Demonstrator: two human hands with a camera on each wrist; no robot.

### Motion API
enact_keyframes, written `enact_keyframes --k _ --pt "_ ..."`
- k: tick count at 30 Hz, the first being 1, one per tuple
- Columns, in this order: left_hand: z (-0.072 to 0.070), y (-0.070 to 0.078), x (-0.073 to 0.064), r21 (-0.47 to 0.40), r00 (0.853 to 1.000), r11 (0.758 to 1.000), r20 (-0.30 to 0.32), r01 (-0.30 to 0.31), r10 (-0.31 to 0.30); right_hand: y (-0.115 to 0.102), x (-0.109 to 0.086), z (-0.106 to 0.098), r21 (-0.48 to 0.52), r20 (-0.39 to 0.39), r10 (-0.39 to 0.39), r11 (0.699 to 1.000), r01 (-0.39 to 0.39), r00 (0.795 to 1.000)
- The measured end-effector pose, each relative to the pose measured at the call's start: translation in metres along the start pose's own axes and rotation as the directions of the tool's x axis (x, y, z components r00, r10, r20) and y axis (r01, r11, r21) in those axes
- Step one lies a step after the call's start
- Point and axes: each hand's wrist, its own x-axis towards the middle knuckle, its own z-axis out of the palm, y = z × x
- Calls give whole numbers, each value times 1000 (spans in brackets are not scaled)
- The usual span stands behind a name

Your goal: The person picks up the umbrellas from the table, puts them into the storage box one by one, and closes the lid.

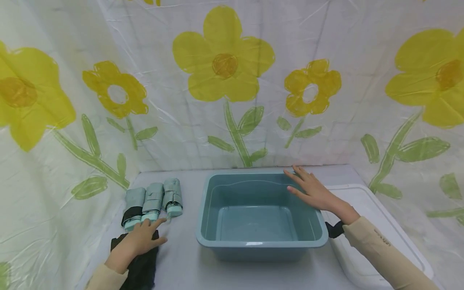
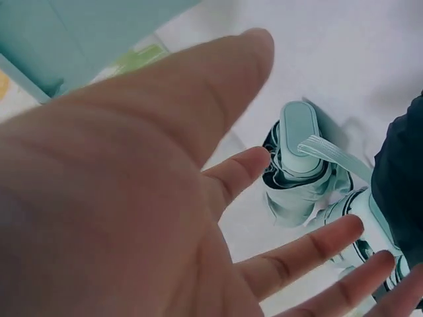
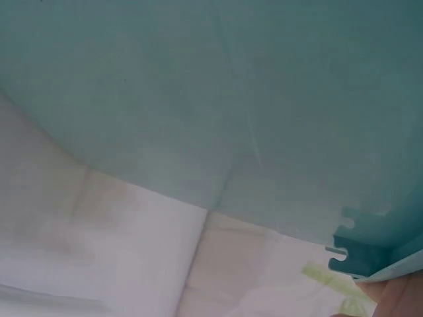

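Three folded umbrellas in pale teal stand in a row on the left; the nearest one to the bin (image 1: 172, 195) shows its handle end and strap in the left wrist view (image 2: 301, 135). My left hand (image 1: 139, 240) is spread over the handle ends, fingers extended, with nothing held in it. Beneath that hand lies a black fabric item (image 1: 139, 268), partly hidden by the hand and sleeve. At the bin's back right corner, my right hand (image 1: 313, 193) stretches its fingers over the rim of the teal plastic bin (image 1: 262, 244).
On the right, a white lid-like panel (image 1: 377, 241) lies flat, partly under my right forearm. A white cloth (image 1: 181, 266) covers the table. Behind it hangs a curtain (image 1: 174, 133) printed with yellow flowers.
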Motion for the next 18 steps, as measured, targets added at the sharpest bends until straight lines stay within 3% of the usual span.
enact_keyframes --k 9,18 --pt "4 -2 -11 -20 996 996 44 82 -81 2 0 4 11 -10 -1 1000 1 1000" --pt "21 -10 -21 -28 979 982 97 185 -182 2 -1 6 50 -26 16 999 -15 1000"
